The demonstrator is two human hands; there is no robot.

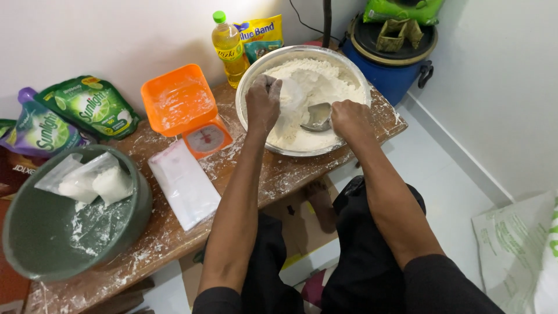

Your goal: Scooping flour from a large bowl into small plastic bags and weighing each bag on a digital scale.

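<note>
A big steel bowl (249,81) full of white flour (308,87) stands at the far end of a low wooden table (273,174). Inside the bowl, my left hand (263,102) pinches a clear plastic bag (290,93) held over the flour. My right hand (349,118) grips a metal spoon (318,118) whose scoop rests in the flour just beside the bag. Both hands are dusted with flour.
An orange kitchen scale (186,107) stands left of the bowl, with a stack of clear bags (185,185) in front of it. A green bowl (23,232) at the left holds filled flour bags (93,180). An oil bottle (228,46), pouches and a blue bin (389,70) line the wall.
</note>
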